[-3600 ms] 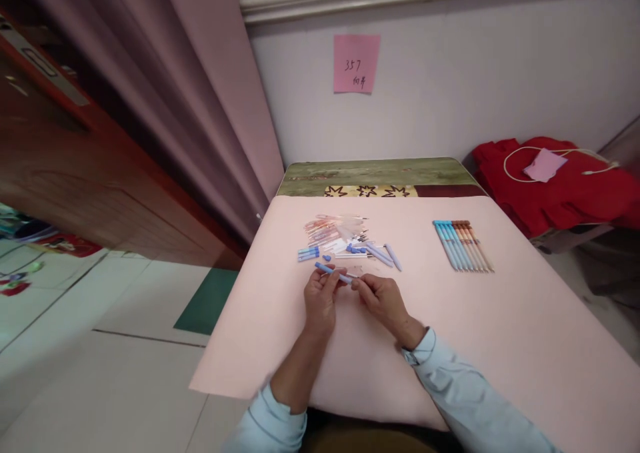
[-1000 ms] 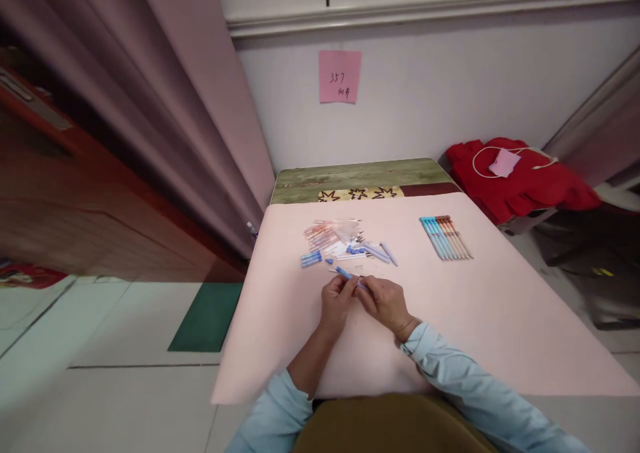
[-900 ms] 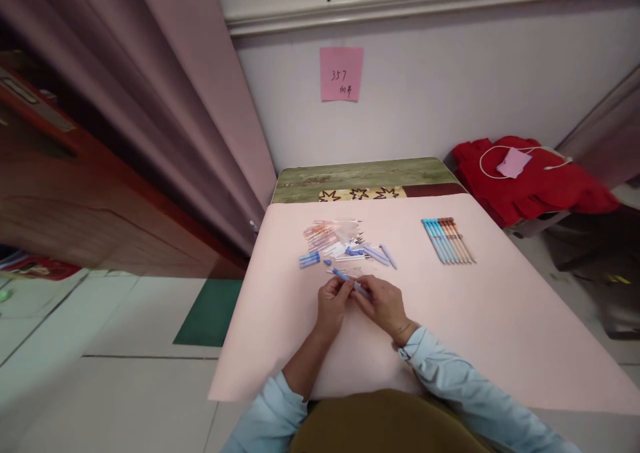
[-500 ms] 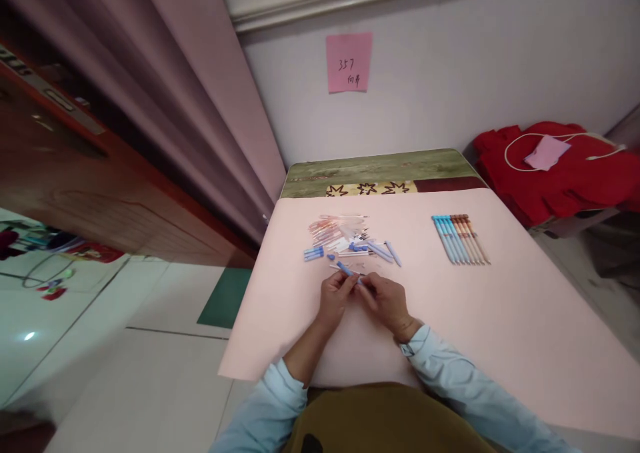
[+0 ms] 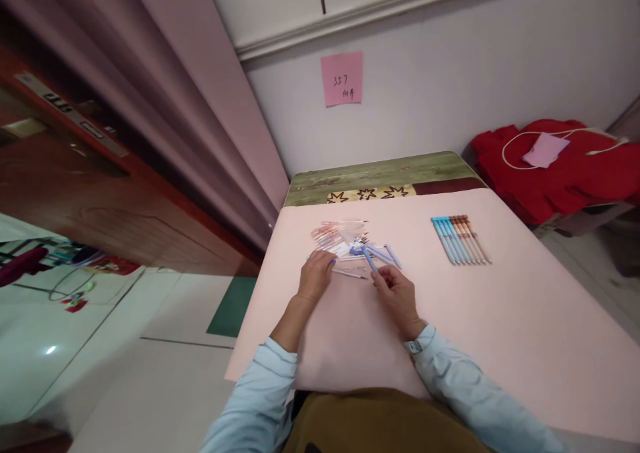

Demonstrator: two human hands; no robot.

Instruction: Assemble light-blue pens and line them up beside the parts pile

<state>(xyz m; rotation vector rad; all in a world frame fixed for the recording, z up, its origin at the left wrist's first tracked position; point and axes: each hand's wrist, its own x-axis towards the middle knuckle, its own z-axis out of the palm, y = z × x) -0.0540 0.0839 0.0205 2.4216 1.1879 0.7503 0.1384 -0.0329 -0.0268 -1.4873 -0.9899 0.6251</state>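
My right hand [image 5: 397, 292] pinches the lower end of a blue pen barrel [image 5: 370, 260], whose top leans over the pile. My left hand [image 5: 315, 276] is down at the pile's near left edge, fingers curled in; what they grip, if anything, is hidden. A small blue pen part [image 5: 334, 260] shows beside its fingertips. Between the hands a thin white pen refill [image 5: 350, 274] lies flat. Beyond them are clear pen tubes and white refills [image 5: 337, 234], blue clip pieces [image 5: 355, 250] and loose pale blue barrels [image 5: 393, 256].
A neat row of blue and brown-topped pens [image 5: 460, 240] lies on the right of the pink-covered table [image 5: 500, 333]. Red cloth [image 5: 560, 186] with a white cable is piled beyond the right edge. A wooden door [image 5: 150, 200] and curtain stand left.
My hands have parted: the left has gone left to the blue parts, the right has moved slightly right with the blue barrel. A refill now shows between them. The view has shifted slightly.
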